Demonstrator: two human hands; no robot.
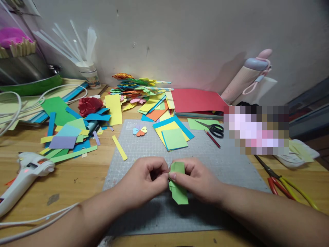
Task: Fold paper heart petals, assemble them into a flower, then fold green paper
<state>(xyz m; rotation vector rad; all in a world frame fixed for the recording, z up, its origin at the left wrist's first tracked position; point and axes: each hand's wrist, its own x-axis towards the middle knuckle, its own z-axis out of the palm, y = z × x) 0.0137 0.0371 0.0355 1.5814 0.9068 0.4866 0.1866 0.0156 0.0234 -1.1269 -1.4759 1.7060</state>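
Over the grey cutting mat, a folded piece of green paper is held up in front of me. My right hand pinches it with the thumb on its near face. The fingertips of my left hand are closed at the paper's left edge and meet the right thumb; whether they grip the paper itself is hard to make out. Beyond the hands lie stacked square sheets, green paper on top. A multicoloured paper flower rests on the mat, and a yellow paper strip lies to its left.
At left are a white hot glue gun with its cable and a heap of paper scraps. Black scissors, a dark red pencil and pliers lie right. A cup of glue sticks stands by the wall.
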